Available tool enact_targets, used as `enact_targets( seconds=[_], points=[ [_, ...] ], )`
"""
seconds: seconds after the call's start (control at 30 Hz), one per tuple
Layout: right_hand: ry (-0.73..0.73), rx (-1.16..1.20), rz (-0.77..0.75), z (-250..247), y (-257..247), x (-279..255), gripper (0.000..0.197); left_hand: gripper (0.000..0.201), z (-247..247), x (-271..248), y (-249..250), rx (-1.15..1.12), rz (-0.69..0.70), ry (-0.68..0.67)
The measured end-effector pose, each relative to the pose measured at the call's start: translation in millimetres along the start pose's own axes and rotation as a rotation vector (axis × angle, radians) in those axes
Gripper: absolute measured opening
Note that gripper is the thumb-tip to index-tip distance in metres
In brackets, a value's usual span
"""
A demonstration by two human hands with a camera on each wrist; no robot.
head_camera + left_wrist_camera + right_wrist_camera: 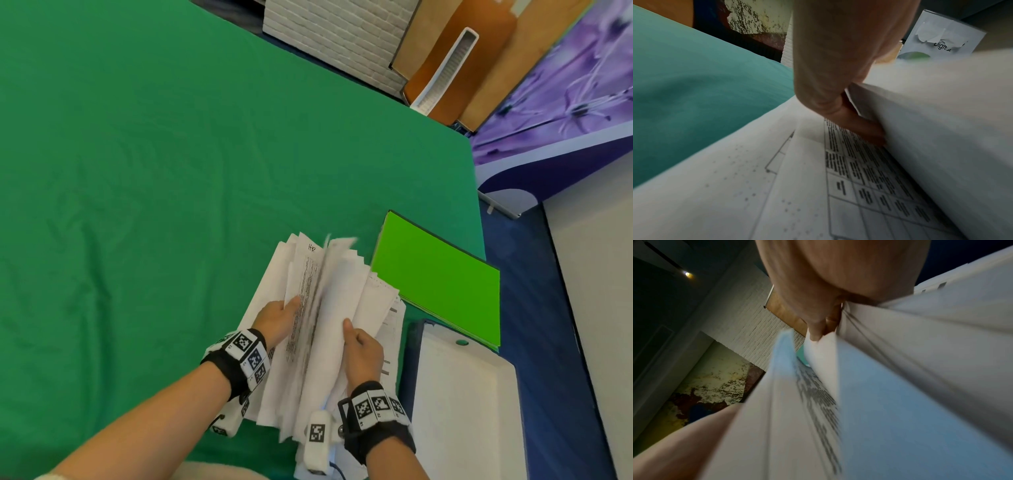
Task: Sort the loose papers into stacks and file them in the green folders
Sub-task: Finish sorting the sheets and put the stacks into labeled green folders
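Two hands: both are buried in one thick bundle of loose papers [318, 325], splitting it like an open book, most likely so the printed sheets can be read and sorted.
Right hand [363, 349]: nearest of the two, thumb laid flat on top of the right half and pinching it; the other fingers are hidden behind the sheets, so their curl I cannot tell from the head view. In the right wrist view the fingers [815, 331] sit in among the page edges, gripping a wad of pages.
Left hand [277, 320]: just past it, thumb pressing on the left half; in the left wrist view the fingers [863, 128] are tucked into the gap between the halves, holding them apart over a sheet printed with a table.
Wrists: both bent inward toward each other, palms facing across the gap, forearms coming in low.
White tray [469, 394]: to the right of the right-hand fingers, close by.
Green folders [442, 284]: beyond the right-hand fingertips and to the right, lying shut and flat on the green cloth [154, 171], touching the far corner of the papers; handy for filing, I'd judge.
Stage: still sorting; nothing filed that I can see.
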State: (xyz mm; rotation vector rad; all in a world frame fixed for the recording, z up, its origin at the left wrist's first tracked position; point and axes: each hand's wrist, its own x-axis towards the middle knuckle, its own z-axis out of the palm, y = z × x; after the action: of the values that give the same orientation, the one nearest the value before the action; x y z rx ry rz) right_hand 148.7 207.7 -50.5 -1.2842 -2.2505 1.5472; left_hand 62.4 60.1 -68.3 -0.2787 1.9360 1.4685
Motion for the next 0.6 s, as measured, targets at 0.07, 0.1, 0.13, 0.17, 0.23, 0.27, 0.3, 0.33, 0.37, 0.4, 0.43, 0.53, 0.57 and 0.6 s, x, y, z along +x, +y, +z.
enact_targets(
  seconds=[0.07,0.1,0.13,0.17,0.23,0.27,0.3,0.33,0.37,0.4,0.43,0.53,0.57,0.6],
  points=[
    [0.011,-0.012,-0.004,-1.1,0.5,2.3,0.051,0.061,0.4,-2.3,1.4,-0.036,0.006,-0.024],
    [0.020,-0.012,-0.010,-2.3,-0.1,2.8,0.050,0.059,-0.2,-2.2,1.2,-0.048,0.020,-0.028],
    [0.028,-0.013,-0.016,-3.7,-0.8,2.9,0.049,0.059,-1.2,-2.4,1.2,-0.061,0.029,-0.024],
    [0.037,-0.017,-0.019,-5.1,-2.2,2.3,0.048,0.059,-2.0,-1.2,0.5,-0.075,0.036,-0.011],
    [0.049,-0.027,-0.012,-7.0,-4.9,1.1,0.047,0.058,-2.8,1.5,-1.9,-0.100,0.081,0.007],
    [0.048,-0.028,-0.013,-7.5,-6.1,0.4,0.048,0.055,-3.0,1.9,-2.7,-0.098,0.103,0.012],
    [0.043,-0.034,-0.020,-7.3,-7.3,-0.1,0.047,0.053,-2.9,2.0,-3.2,-0.080,0.109,0.018],
    [0.038,-0.044,-0.035,-7.1,-8.2,-0.9,0.046,0.050,-2.1,1.3,-2.3,-0.062,0.109,0.025],
    [0.032,-0.062,-0.055,-6.7,-9.6,-2.2,0.043,0.047,-1.2,0.2,-0.7,-0.041,0.112,0.031],
    [0.025,-0.075,-0.077,-5.7,-11.5,-4.2,0.041,0.044,0.0,-0.5,1.0,-0.024,0.125,0.034],
    [0.021,-0.089,-0.098,-4.6,-14.4,-7.2,0.040,0.043,1.1,-0.9,2.5,-0.010,0.138,0.040],
    [-0.001,-0.087,-0.129,-0.9,-22.9,-17.1,0.038,0.044,4.2,-7.4,8.8,0.025,0.190,0.054],
    [-0.013,-0.085,-0.121,0.1,-25.6,-20.3,0.039,0.044,5.8,-10.4,10.4,0.061,0.226,0.044],
    [-0.031,-0.094,-0.114,0.9,-27.5,-23.2,0.043,0.042,8.1,-14.0,11.9,0.097,0.268,0.021]
  ],
)
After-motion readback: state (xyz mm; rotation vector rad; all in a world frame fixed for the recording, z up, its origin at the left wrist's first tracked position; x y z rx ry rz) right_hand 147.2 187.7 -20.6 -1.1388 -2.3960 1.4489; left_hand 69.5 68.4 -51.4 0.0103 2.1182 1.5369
